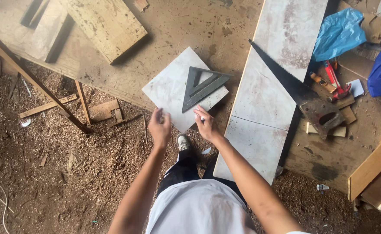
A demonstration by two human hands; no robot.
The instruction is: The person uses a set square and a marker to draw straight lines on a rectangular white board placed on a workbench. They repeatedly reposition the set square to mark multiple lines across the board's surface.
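Head view looks straight down at a person standing at a dusty wooden worktop (112, 73). A square white board (173, 93) lies at the near edge of the worktop, turned like a diamond, with one corner sticking out toward the person. A dark metal triangle square (201, 86) lies flat on top of it. The left hand (160, 128) is at the near left edge of the board, fingers bent, and seems to touch or hold that edge. The right hand (205, 123) is at the near right edge, just below the triangle square, and it looks to pinch something small and thin, maybe a pencil, but it is too small to be sure. The two hands are a little apart, one on each side of the board's near corner. To the right lies a long white plank (277, 73) with a hand saw (299, 93) resting across it. Sawdust covers the floor (69, 173). It looks like the marking step: the board is being held and lined up. A next move would need the triangle square pressed snug against a board edge so a line comes out straight.
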